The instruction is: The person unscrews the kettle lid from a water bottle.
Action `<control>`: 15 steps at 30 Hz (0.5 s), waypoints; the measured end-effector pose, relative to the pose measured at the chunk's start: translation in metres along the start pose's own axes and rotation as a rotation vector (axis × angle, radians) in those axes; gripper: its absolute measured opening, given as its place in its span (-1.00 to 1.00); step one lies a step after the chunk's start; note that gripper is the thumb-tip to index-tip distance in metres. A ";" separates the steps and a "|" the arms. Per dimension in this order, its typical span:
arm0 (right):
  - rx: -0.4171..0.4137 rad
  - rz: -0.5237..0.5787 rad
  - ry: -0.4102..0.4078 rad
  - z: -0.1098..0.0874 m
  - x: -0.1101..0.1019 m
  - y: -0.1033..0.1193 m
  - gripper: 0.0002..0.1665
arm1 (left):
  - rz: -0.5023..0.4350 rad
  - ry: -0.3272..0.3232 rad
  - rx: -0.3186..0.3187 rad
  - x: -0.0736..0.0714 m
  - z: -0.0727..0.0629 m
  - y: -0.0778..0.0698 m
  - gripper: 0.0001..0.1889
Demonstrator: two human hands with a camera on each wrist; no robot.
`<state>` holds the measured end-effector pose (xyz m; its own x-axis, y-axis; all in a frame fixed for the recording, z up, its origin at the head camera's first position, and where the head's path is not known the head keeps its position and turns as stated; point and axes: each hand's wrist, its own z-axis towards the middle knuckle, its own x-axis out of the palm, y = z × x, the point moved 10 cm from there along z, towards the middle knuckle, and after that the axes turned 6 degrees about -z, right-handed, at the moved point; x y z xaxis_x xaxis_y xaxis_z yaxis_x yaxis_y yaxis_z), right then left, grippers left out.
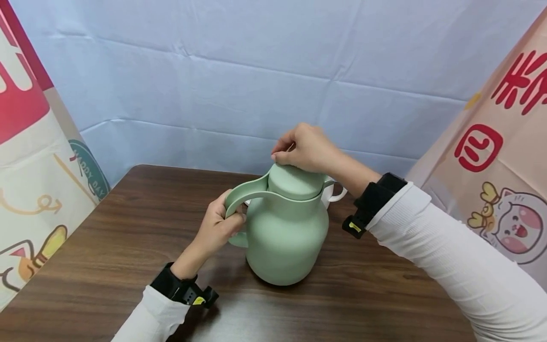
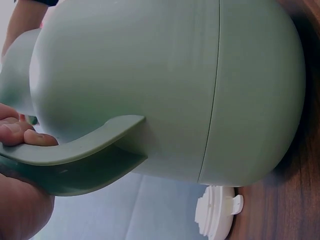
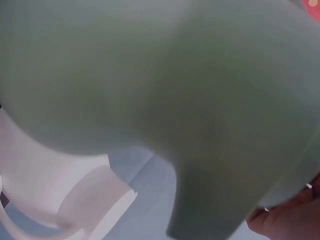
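Observation:
A pale green thermos jug [image 1: 286, 237] stands upright on the brown wooden table. My left hand [image 1: 220, 221] grips the upper part of its curved handle [image 2: 75, 150], fingers wrapped round it. At the top, my right hand [image 1: 305, 149] pinches the jug's round lid [image 1: 297, 181] from above with curled fingers and thumb. The lid sits in the jug's mouth, its rim a little above the collar. The right wrist view is mostly filled by the green body and spout [image 3: 200, 200], with the right fingertips at the lower right edge.
Behind the jug, mostly hidden, is a white cup [image 3: 95, 195] with a handle. A white lid with a small tab [image 2: 217, 212] lies on the table [image 1: 183, 209] on the jug's far side. Pale blue cloth [image 1: 213, 95] hangs behind, with printed cloths at both sides.

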<state>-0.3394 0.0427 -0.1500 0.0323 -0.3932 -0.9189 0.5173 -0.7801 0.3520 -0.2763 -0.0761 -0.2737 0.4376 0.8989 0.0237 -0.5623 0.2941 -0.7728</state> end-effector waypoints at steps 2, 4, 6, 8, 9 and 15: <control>-0.028 0.016 0.006 0.000 0.003 0.005 -0.85 | 0.005 0.000 0.001 0.000 0.000 0.000 -0.86; -0.056 0.037 0.017 -0.001 0.005 0.011 -0.86 | 0.008 0.003 0.008 0.000 0.001 -0.001 -0.86; -0.081 0.067 0.032 -0.003 0.008 0.017 -0.87 | 0.007 0.006 0.017 0.001 0.001 -0.003 -0.84; -0.123 0.086 0.041 -0.006 0.010 0.025 -0.88 | 0.000 0.009 0.024 0.001 0.001 -0.003 -0.81; -0.149 0.094 0.045 -0.008 0.011 0.029 -0.89 | -0.002 0.011 0.028 0.001 0.002 -0.004 -0.81; -0.300 0.105 0.026 -0.019 0.015 0.047 -0.88 | -0.006 0.008 0.025 0.000 0.001 -0.003 -0.78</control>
<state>-0.2983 0.0098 -0.1511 0.1190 -0.4487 -0.8857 0.7387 -0.5560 0.3809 -0.2756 -0.0764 -0.2708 0.4466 0.8944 0.0232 -0.5771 0.3078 -0.7565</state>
